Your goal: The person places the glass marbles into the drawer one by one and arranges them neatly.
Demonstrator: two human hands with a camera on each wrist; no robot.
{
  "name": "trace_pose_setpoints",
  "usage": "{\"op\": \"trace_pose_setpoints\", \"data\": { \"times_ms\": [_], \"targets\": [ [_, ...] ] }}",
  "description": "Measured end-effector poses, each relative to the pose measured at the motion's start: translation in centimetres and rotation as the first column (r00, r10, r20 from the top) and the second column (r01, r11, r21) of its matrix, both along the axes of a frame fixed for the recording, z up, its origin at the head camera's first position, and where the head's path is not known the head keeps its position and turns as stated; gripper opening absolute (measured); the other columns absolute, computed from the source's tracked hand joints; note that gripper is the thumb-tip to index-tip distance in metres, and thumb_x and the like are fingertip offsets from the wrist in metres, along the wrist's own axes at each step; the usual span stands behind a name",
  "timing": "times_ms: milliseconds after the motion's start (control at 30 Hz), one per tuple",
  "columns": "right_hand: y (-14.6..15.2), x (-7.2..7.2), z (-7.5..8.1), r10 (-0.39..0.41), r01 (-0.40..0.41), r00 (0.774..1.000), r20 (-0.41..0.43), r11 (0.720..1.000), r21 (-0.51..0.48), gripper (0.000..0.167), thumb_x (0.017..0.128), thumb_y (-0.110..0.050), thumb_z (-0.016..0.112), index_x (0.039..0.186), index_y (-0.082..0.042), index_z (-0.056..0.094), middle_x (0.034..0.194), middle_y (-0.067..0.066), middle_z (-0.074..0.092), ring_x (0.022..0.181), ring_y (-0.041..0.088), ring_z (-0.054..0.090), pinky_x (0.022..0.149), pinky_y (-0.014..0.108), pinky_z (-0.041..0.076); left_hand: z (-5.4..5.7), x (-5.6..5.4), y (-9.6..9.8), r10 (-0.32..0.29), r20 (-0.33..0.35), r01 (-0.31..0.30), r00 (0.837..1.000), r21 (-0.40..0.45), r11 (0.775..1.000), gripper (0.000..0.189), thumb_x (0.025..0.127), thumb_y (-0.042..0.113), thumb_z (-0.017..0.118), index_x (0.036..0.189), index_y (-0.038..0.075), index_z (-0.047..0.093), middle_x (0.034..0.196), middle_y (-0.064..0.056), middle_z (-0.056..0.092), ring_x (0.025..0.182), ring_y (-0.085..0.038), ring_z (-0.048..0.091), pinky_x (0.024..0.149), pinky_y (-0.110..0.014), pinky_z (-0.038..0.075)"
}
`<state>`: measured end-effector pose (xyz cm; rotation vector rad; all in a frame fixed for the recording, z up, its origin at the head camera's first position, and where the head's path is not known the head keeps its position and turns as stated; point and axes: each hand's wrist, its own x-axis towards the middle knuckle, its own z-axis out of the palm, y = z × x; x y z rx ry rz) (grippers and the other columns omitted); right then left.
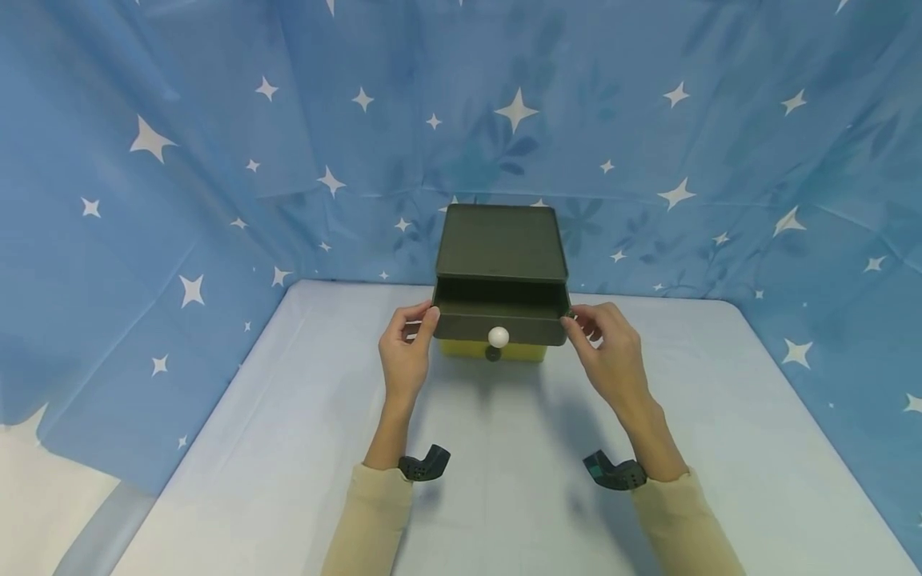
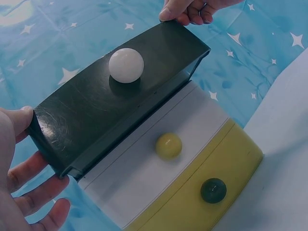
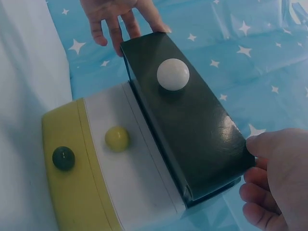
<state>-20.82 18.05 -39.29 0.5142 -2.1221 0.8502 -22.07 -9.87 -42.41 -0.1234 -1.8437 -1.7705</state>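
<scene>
A small three-tier drawer unit stands at the back of the white table, its dark green top (image 1: 502, 240) facing up. The dark green top drawer (image 1: 461, 328), with a white round knob (image 1: 499, 337), is pulled out and its visible inside holds nothing. My left hand (image 1: 406, 352) pinches the drawer's left front corner between thumb and fingers. At the right front corner, my right hand (image 1: 612, 352) pinches it the same way. Below, the white middle drawer (image 2: 130, 178) with a yellow knob (image 2: 169, 146) and the yellow bottom drawer (image 3: 72, 192) with a green knob (image 3: 63, 158) are shut.
The white tabletop (image 1: 497, 496) spreads in front of the unit and to both sides. A blue curtain with white stars (image 1: 461, 120) hangs right behind the unit and along both sides of the table.
</scene>
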Motion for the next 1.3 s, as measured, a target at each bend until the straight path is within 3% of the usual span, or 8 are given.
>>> {"op": "trace_pose_setpoints", "data": {
  "times_ms": [533, 733, 1133, 1300],
  "targets": [
    [0.32, 0.00, -0.06, -0.004, 0.005, 0.997, 0.073, 1.000, -0.007, 0.023, 0.086, -0.006, 0.078, 0.106, 0.003, 0.071, 0.086, 0.013, 0.063, 0.075, 0.020, 0.055, 0.069, 0.009, 0.040, -0.01, 0.08, 0.13, 0.009, -0.006, -0.009, 1.000, -0.011, 1.000, 0.026, 0.094, 0.028, 0.072, 0.112, 0.009, 0.073, 0.104, -0.010, 0.070, 0.089, -0.032, 0.066, 0.066, -0.020, 0.050],
    [0.29, 0.08, -0.15, 0.016, -0.014, 0.997, 0.080, 1.000, -0.017, 0.026, 0.084, -0.005, 0.079, 0.107, 0.003, 0.070, 0.090, 0.013, 0.064, 0.076, 0.020, 0.057, 0.070, 0.005, 0.040, 0.02, 0.18, 0.19, 0.024, 0.005, -0.024, 1.000, -0.018, 1.000, 0.028, 0.093, 0.029, 0.072, 0.112, 0.008, 0.072, 0.105, -0.008, 0.070, 0.087, -0.021, 0.066, 0.067, -0.019, 0.051],
    [0.24, -0.08, -0.50, 0.026, -0.025, 0.999, 0.024, 1.000, -0.018, 0.025, 0.080, -0.003, 0.082, 0.102, 0.002, 0.070, 0.095, 0.013, 0.065, 0.075, 0.021, 0.059, 0.068, 0.008, 0.042, 0.02, 0.33, 0.26, 0.039, -0.014, -0.040, 0.999, -0.023, 0.999, 0.026, 0.094, 0.030, 0.072, 0.110, 0.010, 0.073, 0.106, -0.007, 0.074, 0.087, -0.009, 0.065, 0.069, -0.019, 0.051],
    [0.22, 0.02, -0.45, 0.009, -0.010, 0.999, 0.030, 1.000, 0.004, 0.029, 0.080, -0.007, 0.084, 0.103, 0.001, 0.069, 0.097, 0.013, 0.067, 0.078, 0.023, 0.064, 0.068, 0.015, 0.050, -0.03, 0.20, 0.47, 0.063, -0.042, -0.064, 0.997, -0.023, 0.998, 0.026, 0.093, 0.031, 0.073, 0.109, 0.010, 0.074, 0.104, -0.007, 0.075, 0.088, -0.008, 0.064, 0.070, -0.018, 0.051]
  ]
}}
